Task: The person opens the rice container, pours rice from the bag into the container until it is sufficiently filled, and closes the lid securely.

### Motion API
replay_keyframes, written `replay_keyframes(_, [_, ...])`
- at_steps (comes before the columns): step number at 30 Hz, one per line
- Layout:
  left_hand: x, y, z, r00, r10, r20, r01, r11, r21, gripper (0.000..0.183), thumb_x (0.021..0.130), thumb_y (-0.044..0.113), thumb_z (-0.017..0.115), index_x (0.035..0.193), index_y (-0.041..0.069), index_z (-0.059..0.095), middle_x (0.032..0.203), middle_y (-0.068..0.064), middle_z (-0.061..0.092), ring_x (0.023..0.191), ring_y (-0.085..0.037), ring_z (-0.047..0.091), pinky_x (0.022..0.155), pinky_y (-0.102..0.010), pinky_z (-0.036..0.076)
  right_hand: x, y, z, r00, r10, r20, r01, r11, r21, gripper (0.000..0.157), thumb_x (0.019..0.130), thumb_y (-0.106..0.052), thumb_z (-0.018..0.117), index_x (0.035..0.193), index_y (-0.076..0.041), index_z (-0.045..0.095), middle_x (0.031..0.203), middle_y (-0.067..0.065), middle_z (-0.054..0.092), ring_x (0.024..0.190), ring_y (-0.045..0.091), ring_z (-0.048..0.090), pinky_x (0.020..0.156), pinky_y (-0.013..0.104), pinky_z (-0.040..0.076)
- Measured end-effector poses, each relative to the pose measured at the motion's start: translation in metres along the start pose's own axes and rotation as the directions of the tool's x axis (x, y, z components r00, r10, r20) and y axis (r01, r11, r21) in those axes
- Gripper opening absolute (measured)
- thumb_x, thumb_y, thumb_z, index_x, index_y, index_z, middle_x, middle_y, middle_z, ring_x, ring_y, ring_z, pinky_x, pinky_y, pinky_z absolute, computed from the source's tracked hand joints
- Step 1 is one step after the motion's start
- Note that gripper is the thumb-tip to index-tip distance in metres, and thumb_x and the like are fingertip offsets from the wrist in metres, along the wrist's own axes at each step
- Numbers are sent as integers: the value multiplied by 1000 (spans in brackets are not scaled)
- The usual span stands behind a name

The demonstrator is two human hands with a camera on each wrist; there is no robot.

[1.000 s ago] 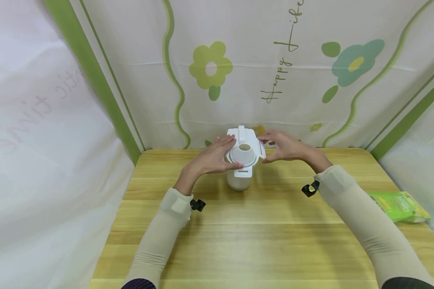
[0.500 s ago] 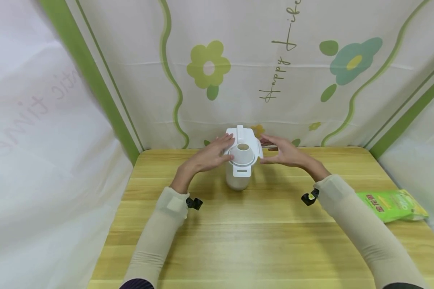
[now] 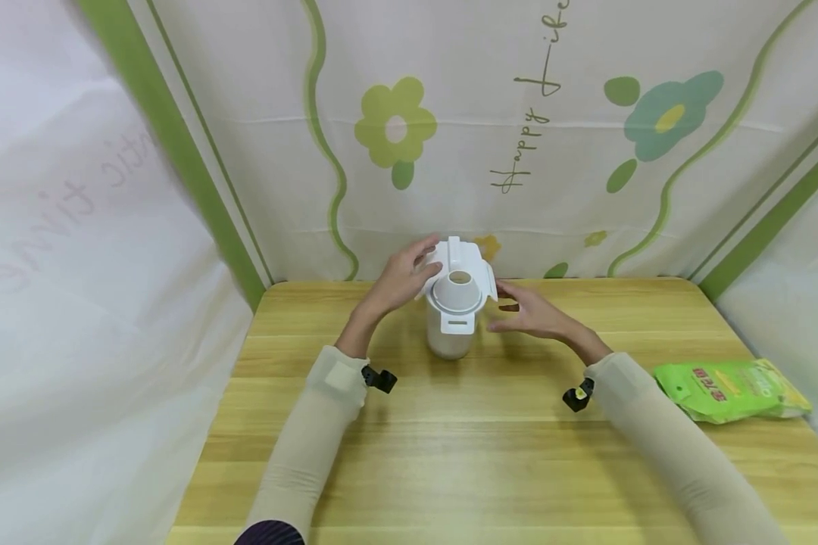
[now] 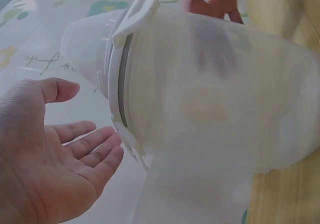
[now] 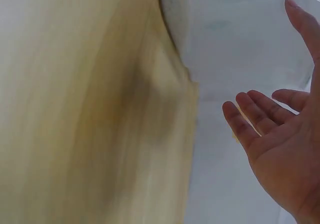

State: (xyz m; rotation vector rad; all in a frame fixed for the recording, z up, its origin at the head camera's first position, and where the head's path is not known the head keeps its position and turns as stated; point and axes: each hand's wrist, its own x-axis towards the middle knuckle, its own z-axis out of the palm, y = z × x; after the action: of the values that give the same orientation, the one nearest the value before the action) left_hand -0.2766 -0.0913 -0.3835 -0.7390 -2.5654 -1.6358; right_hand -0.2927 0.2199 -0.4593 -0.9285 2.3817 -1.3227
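Observation:
A translucent plastic storage container (image 3: 448,344) with a white lid (image 3: 473,261) stands upright near the table's back edge. The lid carries a raised spout cup (image 3: 458,294) and hinged side latches; the front latch (image 3: 457,325) sticks outward. At the lid's left rear is my left hand (image 3: 398,280), fingers relaxed and slightly bent. In the left wrist view, that hand's fingertips are right by a latch (image 4: 131,146), gripping nothing. My right hand (image 3: 535,312) hovers right of the container, thumb and fingers spread apart; the right wrist view shows its palm (image 5: 287,154) holding nothing.
A green soft pack (image 3: 729,390) lies at the table's right side. Behind the wooden table (image 3: 443,454) hangs a white curtain (image 3: 463,151) printed with flowers, and more cloth closes off both sides. Black camera mounts (image 3: 379,378) sit on the wrists.
My left hand has slid from the lid's front toward its left rear. My right hand has left the right latch and dropped lower beside the container. More of the green pack shows.

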Motion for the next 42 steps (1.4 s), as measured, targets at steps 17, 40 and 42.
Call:
replay_keyframes(17, [13, 10, 4, 979, -201, 32, 201, 932, -302, 73, 102, 6, 69, 164, -2, 32, 163, -20, 45, 148, -30, 49, 119, -36, 43, 6, 6, 40, 992, -71, -104, 84, 989, 123, 122, 81, -7, 93, 172, -18, 12, 175, 12, 21, 159, 38, 26, 120, 61, 36])
replay_keyframes(40, [36, 9, 13, 932, -349, 95, 358, 851, -384, 76, 97, 1, 76, 162, -1, 37, 156, -21, 52, 144, -30, 54, 114, -33, 48, 17, 1, 71, 973, -78, -216, 117, 978, 172, 122, 75, 3, 94, 169, -14, 17, 166, 18, 35, 152, 42, 36, 117, 63, 38])
replay_keyframes(42, [36, 9, 14, 933, -348, 88, 354, 856, -377, 76, 96, 0, 76, 162, -2, 38, 154, -21, 53, 143, -30, 55, 114, -34, 49, 18, 1, 74, 970, -86, -228, 127, 977, 172, 123, 74, 3, 94, 169, -16, 18, 165, 17, 36, 151, 42, 37, 116, 65, 39])
